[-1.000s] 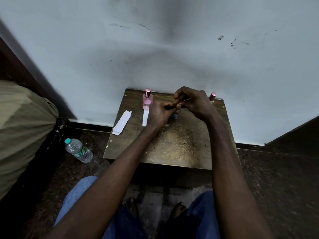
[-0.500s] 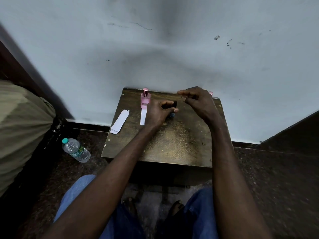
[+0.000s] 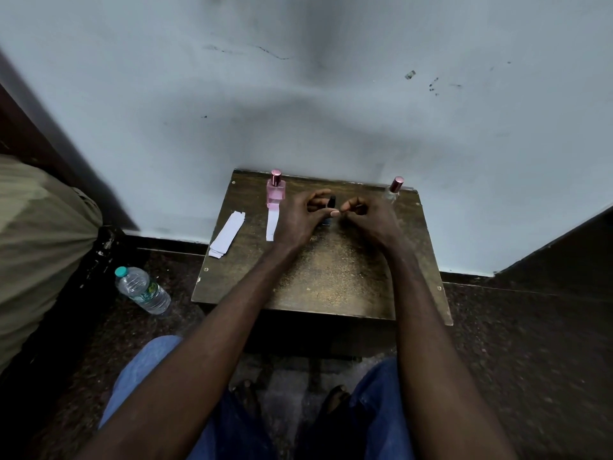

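Near the back of the tabletop (image 3: pixel 331 287), your left hand (image 3: pixel 298 220) curls round the small dark bottle (image 3: pixel 331 203), likely to steady it upright. Your right hand (image 3: pixel 368 217) hovers just beside it, fingers curled — whether they pinch anything, I cannot tell.

The right hand (image 3: pixel 368 219) has dropped to the left hand (image 3: pixel 303 217) (by the dark bottle (image 3: pixel 331 204)), perhaps touching its thumb.

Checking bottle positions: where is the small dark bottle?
Head view: small dark bottle stands far-centre on the table, gripped by left hand, beside right hand, right of the pink bottle.
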